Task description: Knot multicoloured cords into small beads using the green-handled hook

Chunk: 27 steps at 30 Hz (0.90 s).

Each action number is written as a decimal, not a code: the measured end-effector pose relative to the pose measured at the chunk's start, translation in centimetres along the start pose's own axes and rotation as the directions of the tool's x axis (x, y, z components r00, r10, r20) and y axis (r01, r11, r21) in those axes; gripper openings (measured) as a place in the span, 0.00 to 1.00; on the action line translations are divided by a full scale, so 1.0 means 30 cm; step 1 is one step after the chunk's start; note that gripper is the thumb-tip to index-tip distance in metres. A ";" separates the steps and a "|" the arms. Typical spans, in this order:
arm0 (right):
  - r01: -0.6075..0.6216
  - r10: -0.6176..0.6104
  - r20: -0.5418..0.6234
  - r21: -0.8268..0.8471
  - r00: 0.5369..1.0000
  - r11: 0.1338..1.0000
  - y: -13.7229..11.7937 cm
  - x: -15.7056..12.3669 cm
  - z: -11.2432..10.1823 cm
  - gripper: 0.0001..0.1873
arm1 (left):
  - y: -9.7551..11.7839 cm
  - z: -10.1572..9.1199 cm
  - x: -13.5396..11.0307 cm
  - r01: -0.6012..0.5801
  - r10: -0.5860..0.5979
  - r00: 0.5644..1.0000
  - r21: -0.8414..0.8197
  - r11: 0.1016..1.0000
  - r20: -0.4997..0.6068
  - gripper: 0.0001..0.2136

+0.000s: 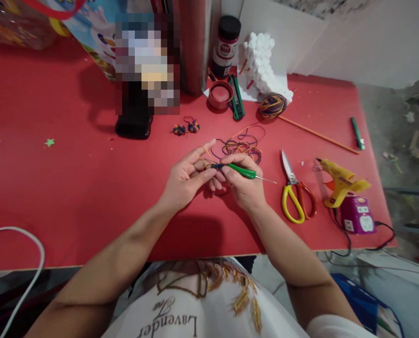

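Note:
Between the fingertips of both hands is a small dark multicoloured piece of crochet (216, 166). My left hand (186, 178) pinches its left side, with an orange strand running up over the raised index finger. In my right hand (246, 180) lies a crochet hook with a green handle (243, 171); a thin metal tip sticks out to the right, and the other end reaches the crochet piece. Just beyond the fingers is a loose tangle of multicoloured yarn (243, 146). Two small crocheted pieces (186, 127) rest farther back on the red table (89, 188).
To the right are scissors (294, 188), a yellow glue gun (343, 180) and a purple box (359, 215) with cables. Behind stand a yarn ball (273, 106), a green cutter (236, 98), a red lid (221, 94), a dark-capped jar (226, 47) and a metal cylinder (194, 47).

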State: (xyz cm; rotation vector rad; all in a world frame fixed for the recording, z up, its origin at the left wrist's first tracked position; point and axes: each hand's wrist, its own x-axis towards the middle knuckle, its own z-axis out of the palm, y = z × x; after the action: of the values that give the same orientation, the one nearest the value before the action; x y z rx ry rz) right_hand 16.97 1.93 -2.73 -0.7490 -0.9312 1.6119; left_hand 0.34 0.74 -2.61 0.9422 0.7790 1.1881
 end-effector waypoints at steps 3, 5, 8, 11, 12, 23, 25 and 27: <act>-0.037 0.040 -0.113 0.023 0.993 0.999 -0.003 0.016 -0.015 0.09 | -0.008 -0.017 0.006 -0.005 0.006 1.000 -0.027 1.000 0.012 0.26; -0.029 0.031 -0.157 0.015 0.987 0.999 -0.009 0.028 -0.024 0.13 | -0.015 -0.025 0.010 -0.061 0.060 0.998 -0.018 0.998 -0.031 0.21; -0.028 0.027 -0.136 -0.005 0.990 1.000 -0.011 0.036 -0.034 0.18 | -0.020 -0.027 0.016 -0.126 0.132 0.985 0.058 0.990 -0.111 0.15; -0.042 0.032 -0.125 -0.080 0.992 0.996 0.000 0.027 -0.041 0.16 | -0.016 -0.028 0.020 -0.163 0.204 0.967 0.242 0.957 -0.155 0.17; -0.042 0.029 -0.123 -0.109 0.992 0.993 0.004 0.022 -0.043 0.15 | -0.013 -0.030 0.021 -0.183 0.239 0.959 0.311 0.933 -0.152 0.19; 0.062 -0.100 -0.159 -0.232 0.982 0.971 0.004 0.021 -0.067 0.10 | 0.056 -0.046 -0.003 -0.269 0.391 0.915 0.574 0.774 -0.100 0.26; 0.109 -0.169 -0.149 -0.348 0.974 0.931 0.001 0.018 -0.072 0.09 | 0.059 -0.042 -0.004 -0.260 0.347 0.930 0.452 0.854 -0.120 0.23; 0.167 -0.238 -0.107 -0.447 0.966 0.879 -0.007 0.015 -0.074 0.06 | 0.060 -0.042 0.000 -0.269 0.332 0.935 0.364 0.892 -0.122 0.22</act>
State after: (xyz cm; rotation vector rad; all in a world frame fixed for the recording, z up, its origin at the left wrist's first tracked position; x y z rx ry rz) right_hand 18.84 2.80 -3.65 -1.0330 -1.2283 1.1497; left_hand -1.51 1.15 -1.49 1.2915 1.0352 1.4530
